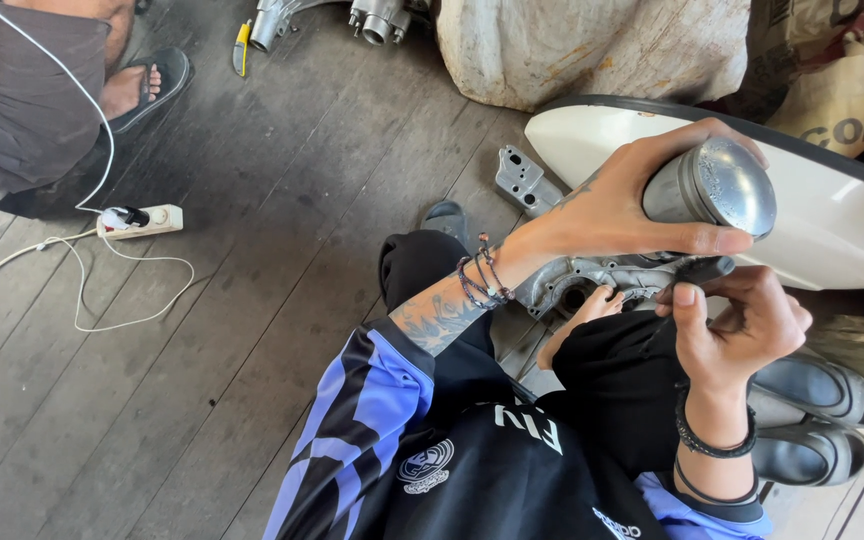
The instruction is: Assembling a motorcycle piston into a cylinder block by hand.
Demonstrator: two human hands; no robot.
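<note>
My left hand point(624, 200) grips a grey metal cylinder point(714, 188) with a domed, scratched end, holding it above a cast metal engine part point(574, 280) that rests against my knee. My right hand point(742, 325) is below it, fingers pinched on a small dark tool point(704, 268) that touches the casting under the cylinder. Bead bracelets sit on both wrists. The casting's lower side is hidden by my leg and hands.
A white curved body panel point(832, 230) lies behind my hands. A metal bracket point(524, 180) sits on the wooden floor point(252, 300). A white power strip point(142, 220) with cables lies left, near another person's sandalled foot point(137, 88). Black shoes point(812, 400) at right; sacks at the back.
</note>
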